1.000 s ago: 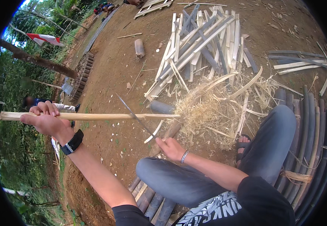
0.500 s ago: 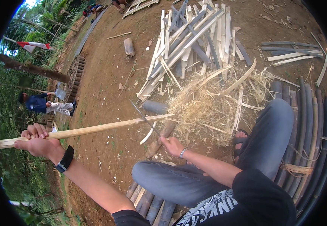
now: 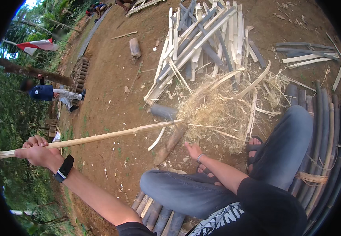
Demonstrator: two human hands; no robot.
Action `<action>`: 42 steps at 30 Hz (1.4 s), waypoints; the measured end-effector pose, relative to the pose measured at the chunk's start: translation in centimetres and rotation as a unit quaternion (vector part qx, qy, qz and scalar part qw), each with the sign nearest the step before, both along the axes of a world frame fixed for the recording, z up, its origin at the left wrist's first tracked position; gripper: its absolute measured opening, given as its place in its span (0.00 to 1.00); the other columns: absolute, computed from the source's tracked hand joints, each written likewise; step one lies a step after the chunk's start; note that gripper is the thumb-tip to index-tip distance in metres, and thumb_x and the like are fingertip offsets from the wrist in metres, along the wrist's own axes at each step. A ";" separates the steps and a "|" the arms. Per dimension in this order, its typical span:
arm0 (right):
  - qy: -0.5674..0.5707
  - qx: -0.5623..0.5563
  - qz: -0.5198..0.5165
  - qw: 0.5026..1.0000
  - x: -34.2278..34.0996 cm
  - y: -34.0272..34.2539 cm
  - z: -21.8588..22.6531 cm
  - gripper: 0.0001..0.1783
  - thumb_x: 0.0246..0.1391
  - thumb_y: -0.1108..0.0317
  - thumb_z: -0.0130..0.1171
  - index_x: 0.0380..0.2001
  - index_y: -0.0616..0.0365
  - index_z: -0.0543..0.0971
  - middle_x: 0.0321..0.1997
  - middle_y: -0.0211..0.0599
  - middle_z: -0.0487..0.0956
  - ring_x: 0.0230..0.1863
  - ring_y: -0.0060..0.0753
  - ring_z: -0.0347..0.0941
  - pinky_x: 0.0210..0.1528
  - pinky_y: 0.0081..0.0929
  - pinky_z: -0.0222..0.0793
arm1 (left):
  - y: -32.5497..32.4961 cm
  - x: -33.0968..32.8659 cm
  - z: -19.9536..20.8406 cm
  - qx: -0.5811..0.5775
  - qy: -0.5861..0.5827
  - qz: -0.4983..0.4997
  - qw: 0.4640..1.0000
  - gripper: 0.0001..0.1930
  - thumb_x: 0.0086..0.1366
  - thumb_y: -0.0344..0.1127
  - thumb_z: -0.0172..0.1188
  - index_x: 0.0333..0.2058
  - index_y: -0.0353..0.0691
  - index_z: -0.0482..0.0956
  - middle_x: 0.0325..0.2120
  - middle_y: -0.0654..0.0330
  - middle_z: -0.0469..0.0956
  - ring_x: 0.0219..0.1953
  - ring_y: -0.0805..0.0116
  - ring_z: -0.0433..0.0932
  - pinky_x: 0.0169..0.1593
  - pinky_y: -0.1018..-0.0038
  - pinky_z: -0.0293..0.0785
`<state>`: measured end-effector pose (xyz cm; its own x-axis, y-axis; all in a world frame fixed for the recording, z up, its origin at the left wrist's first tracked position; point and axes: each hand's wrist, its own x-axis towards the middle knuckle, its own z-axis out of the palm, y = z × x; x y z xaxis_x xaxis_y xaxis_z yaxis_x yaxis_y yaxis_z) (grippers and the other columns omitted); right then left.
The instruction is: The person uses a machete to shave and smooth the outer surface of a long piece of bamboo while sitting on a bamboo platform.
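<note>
My left hand point(image 3: 40, 151) is closed round the near end of a long pale bamboo strip point(image 3: 96, 136), which slants up to the right. The strip's far end lies by a heap of curly bamboo shavings point(image 3: 213, 108). In my closed right hand point(image 3: 194, 152) is a knife; its thin dark blade point(image 3: 175, 125), blurred, crosses the strip close to that far end. Beneath the strip's tip, a brown log point(image 3: 169, 147) lies on the ground, and a dark bamboo piece point(image 3: 162, 111) lies just beyond. The knife's handle is hidden in my fingers.
A pile of split bamboo strips point(image 3: 202, 43) lies beyond the shavings, with a smaller bunch point(image 3: 308, 54) at the far right. Bamboo poles point(image 3: 316, 133) lie on my right. At the left, a person point(image 3: 54, 93) stands near a red and white flag point(image 3: 37, 46).
My right hand has moved forward and to the right along the strip, carrying the knife toward its far end. My left hand stays nearly still. The person at the left has changed pose.
</note>
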<state>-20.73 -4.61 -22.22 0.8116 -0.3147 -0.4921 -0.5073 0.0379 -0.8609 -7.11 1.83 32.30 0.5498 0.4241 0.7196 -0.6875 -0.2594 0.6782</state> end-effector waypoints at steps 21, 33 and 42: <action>0.104 0.144 0.028 0.984 -2.6 -2.7 0.2 0.29 0.49 0.46 0.61 0.11 0.61 0.73 0.11 0.38 0.72 0.14 0.30 0.71 0.17 0.29 0.66 | 5.6 0.4 -0.9 -0.053 0.023 -0.205 0.977 0.29 0.66 0.68 0.33 0.20 0.48 0.55 0.13 0.69 0.52 0.13 0.79 0.50 0.16 0.81 0.46; 0.135 0.272 0.075 0.950 -2.0 -9.4 0.1 0.14 0.52 0.57 0.55 0.22 0.56 0.72 0.16 0.32 0.71 0.13 0.24 0.64 0.15 0.25 0.62 | 4.8 -0.1 -5.3 -0.103 0.053 -0.294 0.949 0.26 0.66 0.61 0.47 0.20 0.48 0.57 0.11 0.69 0.53 0.13 0.79 0.53 0.17 0.81 0.49; 0.067 0.316 0.017 0.946 -0.2 -12.0 10.9 0.14 0.52 0.62 0.58 0.19 0.51 0.67 0.14 0.25 0.66 0.12 0.18 0.60 0.15 0.21 0.60 | 0.0 -3.2 -5.7 -0.084 0.046 -0.297 0.950 0.27 0.66 0.59 0.48 0.16 0.49 0.54 0.09 0.70 0.50 0.11 0.80 0.50 0.16 0.80 0.45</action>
<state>-20.92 -16.58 -11.36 0.7329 0.1023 -0.6726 -0.6209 0.5049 -0.5997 -10.30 1.81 26.59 0.7855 0.1238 0.6063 -0.6144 0.2732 0.7402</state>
